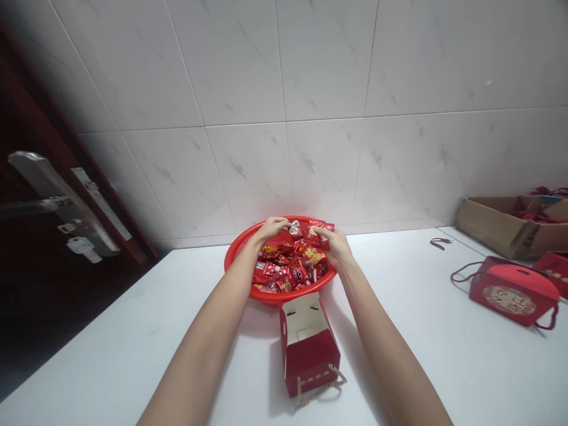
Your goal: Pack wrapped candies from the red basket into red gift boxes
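Observation:
A red plastic basket (pixel 229 255) holds several red-wrapped candies (pixel 298 269) and stands against the tiled wall. Over its back left part, my left hand (pixel 271 228) is closed, with a small white and red packet (pixel 295 229) at its fingertips. My right hand (pixel 336 244) pinches red packets (pixel 314 232) at the basket's back right. In front of the basket, an open red box (pixel 310 358) with a cream inside and a twisted cord handle sits on the white table; neither hand touches it.
At the right is a closed red gift box (pixel 510 293) with a cord handle. Behind it stands a cardboard carton (pixel 492 228) with red items inside. A dark cord (pixel 441 242) lies near the wall. A dark door (pixel 39 248) with keys is at the left.

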`<move>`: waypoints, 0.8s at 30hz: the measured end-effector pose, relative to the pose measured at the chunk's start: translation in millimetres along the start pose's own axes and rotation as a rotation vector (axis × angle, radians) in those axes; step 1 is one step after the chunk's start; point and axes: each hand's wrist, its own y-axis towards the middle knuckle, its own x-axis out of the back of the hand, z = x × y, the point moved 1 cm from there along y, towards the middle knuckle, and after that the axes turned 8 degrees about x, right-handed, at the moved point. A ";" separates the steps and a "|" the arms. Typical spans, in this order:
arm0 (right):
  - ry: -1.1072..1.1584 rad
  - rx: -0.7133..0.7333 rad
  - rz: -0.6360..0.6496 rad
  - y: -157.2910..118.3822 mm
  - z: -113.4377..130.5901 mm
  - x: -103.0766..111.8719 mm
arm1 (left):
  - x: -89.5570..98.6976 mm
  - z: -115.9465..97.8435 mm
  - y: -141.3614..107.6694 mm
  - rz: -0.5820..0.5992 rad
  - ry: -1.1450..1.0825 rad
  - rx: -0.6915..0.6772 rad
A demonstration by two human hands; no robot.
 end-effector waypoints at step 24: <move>-0.072 0.014 0.176 -8.4 2.8 -4.8 | -27.0 -31.1 -24.6 0.244 0.049 -0.182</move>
